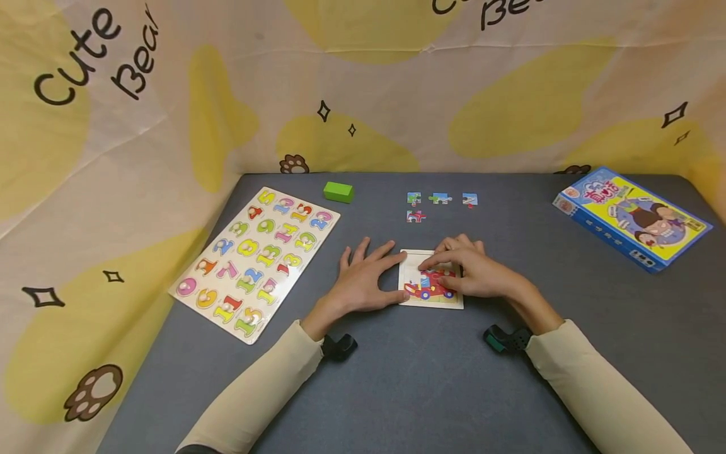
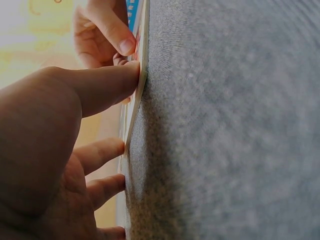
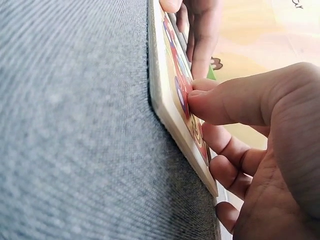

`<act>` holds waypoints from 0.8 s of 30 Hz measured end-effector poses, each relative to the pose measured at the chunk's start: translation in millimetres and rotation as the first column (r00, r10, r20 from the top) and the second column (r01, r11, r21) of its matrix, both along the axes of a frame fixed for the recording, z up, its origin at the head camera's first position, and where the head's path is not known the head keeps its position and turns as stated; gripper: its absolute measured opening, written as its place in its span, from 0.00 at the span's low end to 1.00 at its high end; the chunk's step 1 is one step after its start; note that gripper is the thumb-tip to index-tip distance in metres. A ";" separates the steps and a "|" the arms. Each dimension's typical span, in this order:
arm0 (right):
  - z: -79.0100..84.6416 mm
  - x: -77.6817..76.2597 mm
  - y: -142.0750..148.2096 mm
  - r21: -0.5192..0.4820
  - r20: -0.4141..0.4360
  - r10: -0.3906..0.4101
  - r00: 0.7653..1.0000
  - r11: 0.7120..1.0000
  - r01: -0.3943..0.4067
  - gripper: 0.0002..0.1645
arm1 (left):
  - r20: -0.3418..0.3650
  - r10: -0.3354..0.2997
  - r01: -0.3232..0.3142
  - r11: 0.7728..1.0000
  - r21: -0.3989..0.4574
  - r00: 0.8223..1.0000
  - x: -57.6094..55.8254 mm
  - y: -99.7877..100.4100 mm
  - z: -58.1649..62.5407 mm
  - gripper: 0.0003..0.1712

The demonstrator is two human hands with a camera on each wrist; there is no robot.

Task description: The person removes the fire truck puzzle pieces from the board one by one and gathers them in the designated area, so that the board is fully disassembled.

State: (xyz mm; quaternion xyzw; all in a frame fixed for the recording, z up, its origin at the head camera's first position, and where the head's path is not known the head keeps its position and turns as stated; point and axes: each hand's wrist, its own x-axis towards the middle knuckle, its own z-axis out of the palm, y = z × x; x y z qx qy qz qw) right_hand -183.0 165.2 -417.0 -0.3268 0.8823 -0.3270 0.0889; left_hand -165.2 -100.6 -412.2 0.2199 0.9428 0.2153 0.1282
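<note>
A small jigsaw board (image 1: 414,302) with a pale frame and a red vehicle picture (image 1: 426,287) lies on the table between the hands. My left hand (image 1: 365,280) has its fingers spread, with thumb and index fingertips against the board's left edge. Over the board's right part is my right hand (image 1: 479,271). Its thumb (image 3: 215,102) presses on the picture, and its index fingertip rests further up the board; the other fingers bend at the far edge. Part of the picture is hidden under this hand, and no loose piece shows between its fingers.
Several loose jigsaw pieces (image 1: 439,198) lie beyond the board. A number puzzle board (image 1: 261,252) sits on the left, with a green block (image 1: 338,192) near its top. A blue and yellow box (image 1: 635,217) stands at the back right. A printed cloth (image 1: 397,94) hangs behind.
</note>
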 end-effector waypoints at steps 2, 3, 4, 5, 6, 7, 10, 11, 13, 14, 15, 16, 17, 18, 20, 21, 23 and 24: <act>0.1 -0.1 -0.1 0.003 0.001 -0.001 1.000 1.000 0.001 0.21 | 0.003 -0.001 0.001 1.000 0.002 1.000 0.2 -0.2 0.3 0.46; 0.1 -0.2 0.0 0.003 0.001 -0.001 1.000 1.000 0.001 0.21 | 0.004 -0.001 0.001 1.000 0.002 1.000 0.1 -0.3 0.1 0.46; 0.0 -0.4 0.0 0.004 0.000 -0.001 1.000 1.000 0.001 0.21 | 0.006 -0.001 0.001 1.000 0.004 1.000 0.1 -0.3 0.1 0.45; -0.1 -0.4 0.1 0.003 0.000 0.000 1.000 1.000 0.000 0.21 | 0.007 -0.001 0.001 1.000 0.004 1.000 0.1 -0.3 -0.1 0.45; -0.2 -0.5 0.2 0.001 0.001 -0.001 1.000 1.000 0.001 0.21 | 0.008 0.000 0.000 1.000 0.006 1.000 0.1 -0.2 -0.2 0.45; -0.3 -0.6 0.4 -0.001 0.003 -0.001 1.000 1.000 0.001 0.21 | 0.009 0.001 -0.001 1.000 0.008 1.000 0.2 -0.2 -0.3 0.45; -0.9 -1.0 0.6 -0.009 0.009 0.001 1.000 1.000 -0.001 0.21 | 0.006 0.006 -0.006 1.000 0.017 1.000 0.0 0.0 -1.1 0.45; -1.1 -1.1 0.6 -0.012 0.012 0.001 1.000 1.000 -0.001 0.21 | 0.004 0.007 -0.007 1.000 0.018 1.000 0.0 0.1 -1.3 0.45; -1.6 -1.5 0.6 -0.014 0.015 0.002 1.000 1.000 -0.002 0.21 | 0.002 0.009 -0.009 1.000 0.023 1.000 0.0 0.4 -1.6 0.45; -1.7 -1.5 0.6 -0.016 0.016 0.002 1.000 1.000 -0.002 0.21 | 0.000 0.010 -0.010 1.000 0.023 1.000 0.0 0.6 -1.8 0.45; -1.7 -1.5 0.5 -0.016 0.018 0.001 1.000 1.000 -0.001 0.21 | -0.001 0.011 -0.011 1.000 0.023 1.000 0.0 0.7 -1.9 0.45; -1.8 -1.5 0.4 -0.017 0.020 0.000 1.000 1.000 0.001 0.21 | -0.001 0.013 -0.013 1.000 0.024 1.000 0.1 0.9 -1.8 0.45; -1.7 -1.4 0.4 -0.017 0.021 -0.001 1.000 1.000 0.002 0.21 | -0.001 0.014 -0.014 1.000 0.025 1.000 0.0 1.0 -2.0 0.45; -1.7 -1.4 0.3 -0.017 0.022 -0.003 1.000 1.000 0.003 0.21 | -0.003 0.015 -0.015 1.000 0.025 1.000 0.0 1.1 -2.1 0.45; -1.7 -1.4 0.2 -0.019 0.025 -0.007 1.000 1.000 0.008 0.21 | -0.005 0.015 -0.015 1.000 0.027 1.000 0.1 1.3 -2.1 0.45; -1.8 -1.5 0.2 -0.018 0.025 -0.009 1.000 1.000 0.010 0.21 | -0.007 0.015 -0.014 0.999 0.029 1.000 0.2 1.3 -2.0 0.45; -2.0 -1.7 0.2 -0.021 0.026 -0.011 1.000 1.000 0.011 0.21 | -0.007 0.013 -0.013 0.999 0.033 1.000 0.3 1.4 -2.1 0.45; -2.1 -1.8 0.3 -0.021 0.025 -0.011 1.000 1.000 0.012 0.21 | -0.008 0.012 -0.012 0.999 0.035 1.000 0.3 1.5 -2.1 0.45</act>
